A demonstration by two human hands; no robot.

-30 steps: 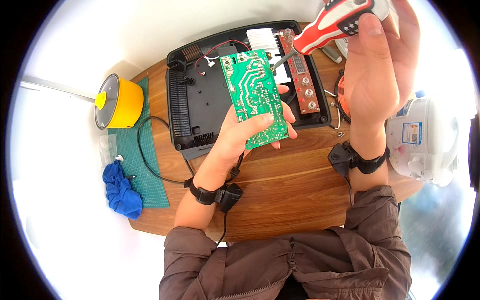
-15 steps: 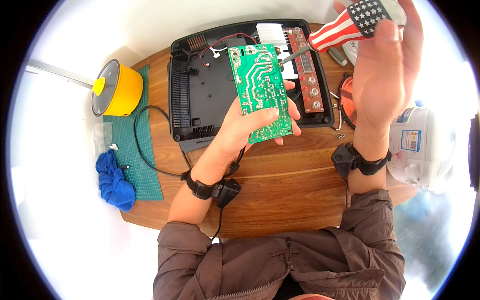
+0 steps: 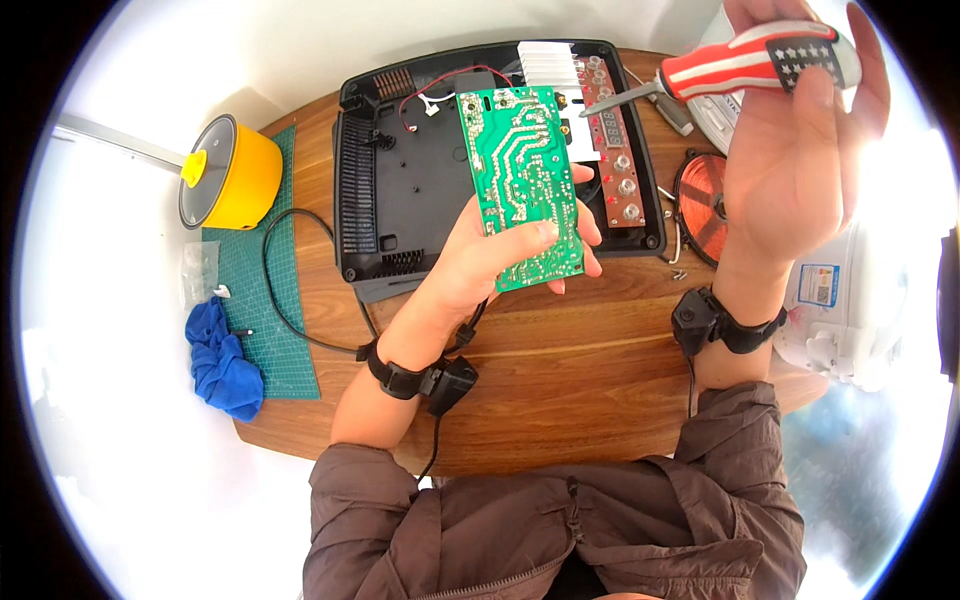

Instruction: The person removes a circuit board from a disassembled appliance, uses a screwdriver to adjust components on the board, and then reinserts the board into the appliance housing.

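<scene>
My left hand grips a green circuit board by its lower part, thumb on the soldered face and fingers behind. A white finned heat sink stands at the board's far right edge. In my right hand is a screwdriver with a red, white and black star-patterned handle. Its metal tip points left, just right of the heat sink's white plate, apart from the board's edge. Beneath the board lies an open black appliance housing, with a brown display board along its right side.
A copper coil and small screws lie right of the housing. A white appliance stands farther right. On the left, a yellow pot, blue cloth and plastic bag rest around a green cutting mat.
The screwdriver has moved right, its tip drawn away from the board's edge, and its handle has tilted flatter and turned. My left hand and the circuit board stay nearly in place.
</scene>
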